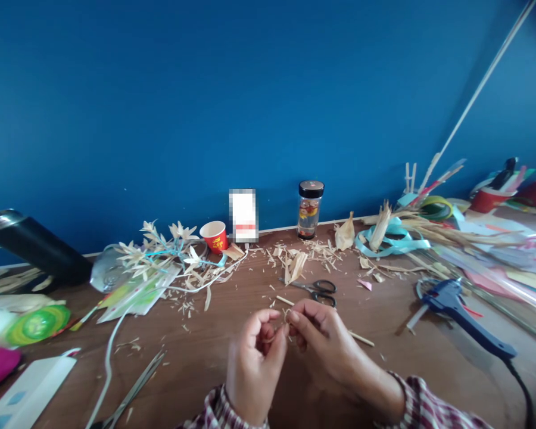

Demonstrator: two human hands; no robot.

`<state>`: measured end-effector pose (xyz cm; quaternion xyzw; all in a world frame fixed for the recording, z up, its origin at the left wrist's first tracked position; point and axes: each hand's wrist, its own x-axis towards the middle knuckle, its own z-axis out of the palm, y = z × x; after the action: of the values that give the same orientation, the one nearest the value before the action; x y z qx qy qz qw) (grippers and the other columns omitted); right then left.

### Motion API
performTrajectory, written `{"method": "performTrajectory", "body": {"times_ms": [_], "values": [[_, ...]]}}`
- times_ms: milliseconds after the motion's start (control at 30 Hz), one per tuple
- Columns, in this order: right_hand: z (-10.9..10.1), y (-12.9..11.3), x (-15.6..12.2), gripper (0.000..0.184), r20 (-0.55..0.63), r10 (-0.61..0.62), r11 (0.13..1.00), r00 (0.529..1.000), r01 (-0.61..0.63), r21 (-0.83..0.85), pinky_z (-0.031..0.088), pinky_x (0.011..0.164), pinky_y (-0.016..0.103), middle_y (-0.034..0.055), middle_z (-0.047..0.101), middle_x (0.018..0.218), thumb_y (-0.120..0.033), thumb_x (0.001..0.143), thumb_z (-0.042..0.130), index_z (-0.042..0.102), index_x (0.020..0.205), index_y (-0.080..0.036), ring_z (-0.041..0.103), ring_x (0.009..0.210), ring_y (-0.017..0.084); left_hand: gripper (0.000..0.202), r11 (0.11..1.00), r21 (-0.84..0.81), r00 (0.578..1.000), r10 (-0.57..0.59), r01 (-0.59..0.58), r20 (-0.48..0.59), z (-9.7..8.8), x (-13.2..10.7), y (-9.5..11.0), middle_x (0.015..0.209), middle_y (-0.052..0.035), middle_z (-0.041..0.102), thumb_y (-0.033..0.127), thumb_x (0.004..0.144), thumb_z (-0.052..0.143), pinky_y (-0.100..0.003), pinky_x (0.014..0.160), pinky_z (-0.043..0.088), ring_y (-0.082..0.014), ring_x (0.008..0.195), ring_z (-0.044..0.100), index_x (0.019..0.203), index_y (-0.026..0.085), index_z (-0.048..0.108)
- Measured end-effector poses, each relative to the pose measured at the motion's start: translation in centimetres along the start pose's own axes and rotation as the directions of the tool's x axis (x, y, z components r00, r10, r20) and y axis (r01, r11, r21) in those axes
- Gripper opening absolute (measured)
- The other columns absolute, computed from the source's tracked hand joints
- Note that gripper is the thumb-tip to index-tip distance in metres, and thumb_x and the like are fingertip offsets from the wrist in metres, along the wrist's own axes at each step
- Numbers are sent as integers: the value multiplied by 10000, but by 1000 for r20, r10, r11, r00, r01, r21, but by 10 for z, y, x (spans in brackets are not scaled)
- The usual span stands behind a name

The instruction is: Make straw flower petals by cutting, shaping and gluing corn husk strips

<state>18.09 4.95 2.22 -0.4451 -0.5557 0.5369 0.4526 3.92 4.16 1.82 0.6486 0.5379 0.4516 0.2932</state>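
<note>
My left hand [256, 363] and my right hand [324, 339] meet over the middle of the brown table [250, 292]. Fingertips of both pinch a thin, pale, curled strip [286, 316] that looks like dried husk; part of it is hidden by the fingers. Just beyond my right hand lie black-handled scissors [325, 291]. A slim pale stick [361, 339] shows on the table, partly covered by that hand. Past the scissors sits a folded piece of dried husk [296, 268], with small scraps [326, 253] scattered around it.
At right are a blue glue gun [467, 316] and light blue ribbon [395, 247]. Metal scissors [138, 384] lie at left, by a white cable [108, 357]. Along the blue wall [268, 107] stand a red paper cup [215, 238], a jar [309, 211] and husk flowers [149, 253]. A black bottle [40, 244] leans far left.
</note>
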Motion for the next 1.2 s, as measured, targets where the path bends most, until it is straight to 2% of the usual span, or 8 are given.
{"method": "performTrajectory", "body": {"times_ms": [133,400,667,800,900,1000,1067,1200], "values": [[0,2,1,313,27,2,1000,1000,-1,-22,331,483,184,-36,455,558,-396,865,471,527,694,-139,412,513,69,163,994,-100,990,-26,40,138,-1,5,-2,619,-24,620,277,768,570,-204,518,456,-121,543,551,813,151,665],[-5,5,4,328,93,106,994,990,-107,4,326,434,188,-40,454,530,-426,838,486,509,668,-146,416,455,72,140,989,53,990,140,-139,-17,-1,1,-2,543,5,517,210,748,579,-205,510,396,-101,499,485,622,154,607],[-17,-9,4,118,93,-5,906,996,44,-420,276,483,203,-39,490,564,-254,786,547,587,717,-167,382,520,83,193,960,-204,979,-201,192,-26,1,7,-2,482,23,504,311,714,607,-188,443,344,-81,447,420,626,138,609],[-27,-10,7,115,-21,-69,853,997,48,-520,285,488,213,-26,530,596,-241,787,529,590,713,-176,399,525,92,244,824,-465,924,-381,323,-34,-2,16,-5,428,67,410,354,646,683,-156,371,250,-35,384,306,631,123,603],[-30,-6,10,91,-150,-51,898,987,-20,-439,306,479,212,-20,547,613,-252,768,555,583,786,-168,416,516,94,292,554,-726,847,-526,408,75,-7,25,-8,403,107,313,345,571,749,-122,337,187,-7,356,244,616,127,559],[-22,1,10,145,-99,9,970,995,-33,-243,371,531,213,1,594,675,-274,747,599,603,837,-160,495,591,110,356,267,-845,779,-577,463,245,-9,30,-9,422,113,318,278,483,807,-98,321,182,6,356,252,572,137,493],[-12,5,7,182,-44,36,997,998,-39,-66,400,565,210,9,619,720,-299,742,623,627,865,-164,526,630,110,377,198,-845,753,-582,496,306,-7,29,-8,437,109,343,250,463,818,-92,313,180,13,355,255,564,137,473],[3,8,1,197,-91,48,991,995,-36,129,412,551,197,-2,623,678,-331,712,675,665,837,-180,527,595,96,382,205,-813,730,-593,545,339,-1,23,-9,418,111,337,264,487,811,-94,313,183,13,348,246,563,140,458]]}}
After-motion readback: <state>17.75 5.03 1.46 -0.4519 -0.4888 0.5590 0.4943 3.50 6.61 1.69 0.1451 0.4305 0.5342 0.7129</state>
